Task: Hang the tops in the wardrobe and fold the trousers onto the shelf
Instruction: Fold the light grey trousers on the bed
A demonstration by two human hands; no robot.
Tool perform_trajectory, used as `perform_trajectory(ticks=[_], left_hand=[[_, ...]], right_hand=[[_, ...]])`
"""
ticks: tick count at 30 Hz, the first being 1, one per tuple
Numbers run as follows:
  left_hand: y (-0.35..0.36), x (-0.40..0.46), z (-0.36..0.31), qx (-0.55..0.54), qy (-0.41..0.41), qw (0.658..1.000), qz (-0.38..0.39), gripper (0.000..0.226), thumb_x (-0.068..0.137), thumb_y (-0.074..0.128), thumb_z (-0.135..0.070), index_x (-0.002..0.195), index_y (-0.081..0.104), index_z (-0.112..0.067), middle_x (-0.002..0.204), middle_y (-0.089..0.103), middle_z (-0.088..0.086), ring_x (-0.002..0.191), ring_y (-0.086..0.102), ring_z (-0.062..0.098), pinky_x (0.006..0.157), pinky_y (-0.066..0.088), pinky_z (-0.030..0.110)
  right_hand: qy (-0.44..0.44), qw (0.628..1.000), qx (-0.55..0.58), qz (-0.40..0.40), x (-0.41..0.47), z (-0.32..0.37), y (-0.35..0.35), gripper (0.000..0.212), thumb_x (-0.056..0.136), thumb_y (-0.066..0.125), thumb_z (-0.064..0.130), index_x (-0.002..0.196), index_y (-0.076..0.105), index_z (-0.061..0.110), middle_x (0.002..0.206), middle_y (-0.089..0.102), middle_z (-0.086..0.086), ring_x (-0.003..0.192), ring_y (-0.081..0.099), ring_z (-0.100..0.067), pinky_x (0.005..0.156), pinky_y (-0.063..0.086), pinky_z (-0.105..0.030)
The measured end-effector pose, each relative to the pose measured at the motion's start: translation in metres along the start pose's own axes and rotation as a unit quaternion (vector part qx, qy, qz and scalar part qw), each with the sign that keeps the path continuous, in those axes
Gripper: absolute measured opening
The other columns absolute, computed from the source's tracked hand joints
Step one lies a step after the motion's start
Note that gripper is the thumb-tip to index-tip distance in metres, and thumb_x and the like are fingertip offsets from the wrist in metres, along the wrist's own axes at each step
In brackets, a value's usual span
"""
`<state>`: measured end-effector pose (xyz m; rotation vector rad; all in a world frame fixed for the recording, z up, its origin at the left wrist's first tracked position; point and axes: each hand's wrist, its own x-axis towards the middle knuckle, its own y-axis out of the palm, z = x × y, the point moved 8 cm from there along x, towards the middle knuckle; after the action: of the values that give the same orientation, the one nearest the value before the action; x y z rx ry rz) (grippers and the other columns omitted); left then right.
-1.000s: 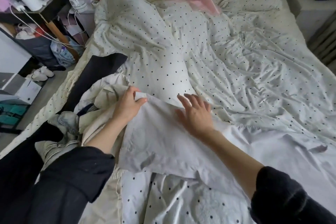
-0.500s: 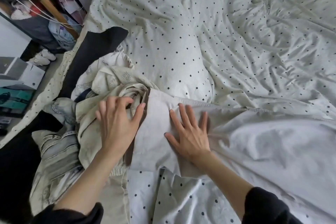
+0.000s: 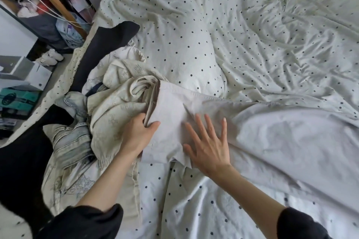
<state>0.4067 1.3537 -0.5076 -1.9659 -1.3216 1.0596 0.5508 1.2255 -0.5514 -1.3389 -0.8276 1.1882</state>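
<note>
Pale grey trousers lie spread across the dotted bed, running from centre to right. My left hand pinches their left edge, thumb on top and fingers tucked under the fabric. My right hand presses flat on the trousers with fingers spread. Just left of them lies a heap of clothes: a cream embroidered garment, a faded denim piece and a black garment.
The white dotted duvet covers the bed. Beside the bed on the left, the floor holds boxes, white slippers and a cluttered shelf unit with cables.
My left hand has slid from the cream heap onto the trousers' edge and taken hold of it. My right hand moved down and right along the fabric. The camera tilted slightly.
</note>
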Motion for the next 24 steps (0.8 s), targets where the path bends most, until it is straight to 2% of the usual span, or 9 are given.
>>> perform_trajectory(ticks=[2, 4, 6, 13, 15, 18, 21, 22, 24], left_hand=[[0.004, 0.000, -0.002, 0.017, 0.000, 0.999, 0.030, 0.025, 0.083, 0.065, -0.034, 0.083, 0.057, -0.010, 0.078, 0.064, 0.001, 0.077, 0.059, 0.023, 0.061, 0.041, 0.029], [0.010, 0.000, 0.002, 0.022, -0.022, 0.997, 0.068, 0.029, 0.082, 0.066, -0.035, 0.098, 0.061, -0.011, 0.097, 0.067, 0.002, 0.091, 0.061, 0.024, 0.080, 0.049, 0.034], [0.012, -0.002, 0.007, 0.009, -0.043, 0.996, 0.079, 0.031, 0.083, 0.066, -0.032, 0.101, 0.061, -0.008, 0.101, 0.067, 0.006, 0.093, 0.062, 0.024, 0.086, 0.050, 0.038], [-0.012, -0.034, -0.041, 0.018, 0.030, 0.999, -0.028, 0.029, 0.084, 0.061, -0.019, 0.079, 0.052, 0.008, 0.074, 0.059, 0.024, 0.063, 0.049, 0.023, 0.059, 0.034, 0.030], [-0.013, -0.048, -0.068, 0.033, 0.062, 0.996, -0.050, 0.031, 0.083, 0.061, -0.019, 0.070, 0.046, 0.004, 0.063, 0.047, 0.019, 0.059, 0.039, 0.022, 0.056, 0.030, 0.030], [0.001, -0.077, -0.121, 0.068, 0.126, 0.988, -0.062, 0.040, 0.083, 0.061, -0.020, 0.059, 0.031, -0.011, 0.053, 0.036, 0.003, 0.058, 0.039, 0.031, 0.053, 0.026, 0.032], [0.043, -0.112, -0.178, 0.185, 0.228, 0.953, -0.071, 0.023, 0.089, 0.055, -0.025, 0.069, 0.046, -0.018, 0.073, 0.061, 0.010, 0.080, 0.059, 0.038, 0.057, 0.031, 0.035], [0.063, -0.125, -0.197, 0.224, 0.261, 0.936, -0.071, 0.013, 0.091, 0.052, -0.026, 0.081, 0.056, -0.020, 0.086, 0.067, 0.011, 0.087, 0.062, 0.037, 0.061, 0.035, 0.035], [0.106, -0.148, -0.220, 0.282, 0.322, 0.903, -0.044, 0.019, 0.095, 0.045, -0.022, 0.105, 0.061, -0.021, 0.102, 0.068, 0.007, 0.096, 0.063, 0.031, 0.070, 0.042, 0.036]], right_hand=[[0.017, 1.000, -0.006, -0.022, -0.008, -0.015, -0.011, 0.063, 0.092, 0.037, 0.053, 0.147, 0.028, 0.026, 0.158, 0.017, -0.005, 0.146, 0.009, -0.030, 0.108, -0.022, -0.059], [0.031, 0.999, -0.018, -0.007, -0.013, -0.034, -0.009, 0.062, 0.094, 0.029, 0.053, 0.149, 0.019, 0.027, 0.159, 0.009, -0.003, 0.146, 0.001, -0.028, 0.106, -0.024, -0.055], [0.035, 0.999, -0.010, 0.005, -0.017, -0.046, -0.003, 0.061, 0.096, 0.022, 0.055, 0.150, 0.012, 0.029, 0.159, 0.003, 0.000, 0.146, -0.004, -0.026, 0.108, -0.021, -0.053], [0.012, 0.998, 0.060, -0.030, -0.049, -0.052, -0.025, 0.058, 0.098, 0.030, 0.043, 0.151, 0.009, 0.030, 0.160, 0.000, -0.004, 0.146, -0.008, -0.024, 0.107, -0.023, -0.051], [-0.001, 0.994, 0.094, -0.055, -0.062, -0.057, -0.034, 0.058, 0.097, 0.038, 0.036, 0.150, 0.017, 0.026, 0.159, 0.004, -0.006, 0.147, -0.002, -0.026, 0.111, -0.016, -0.049], [-0.009, 0.977, 0.170, -0.125, -0.082, -0.075, -0.058, 0.050, 0.092, 0.052, 0.020, 0.141, 0.042, 0.015, 0.153, 0.026, -0.012, 0.143, 0.023, -0.032, 0.116, 0.012, -0.047], [0.055, 0.932, 0.292, -0.206, -0.104, -0.115, -0.075, 0.036, 0.091, 0.054, 0.005, 0.126, 0.057, 0.006, 0.139, 0.048, -0.017, 0.128, 0.046, -0.033, 0.105, 0.037, -0.038], [0.106, 0.902, 0.362, -0.211, -0.113, -0.135, -0.074, 0.032, 0.094, 0.050, 0.006, 0.125, 0.058, 0.008, 0.136, 0.051, -0.012, 0.125, 0.049, -0.029, 0.103, 0.038, -0.033], [0.216, 0.802, 0.528, -0.176, -0.126, -0.170, -0.061, 0.028, 0.099, 0.042, 0.015, 0.122, 0.058, 0.015, 0.130, 0.056, -0.004, 0.114, 0.056, -0.020, 0.098, 0.042, -0.029]])
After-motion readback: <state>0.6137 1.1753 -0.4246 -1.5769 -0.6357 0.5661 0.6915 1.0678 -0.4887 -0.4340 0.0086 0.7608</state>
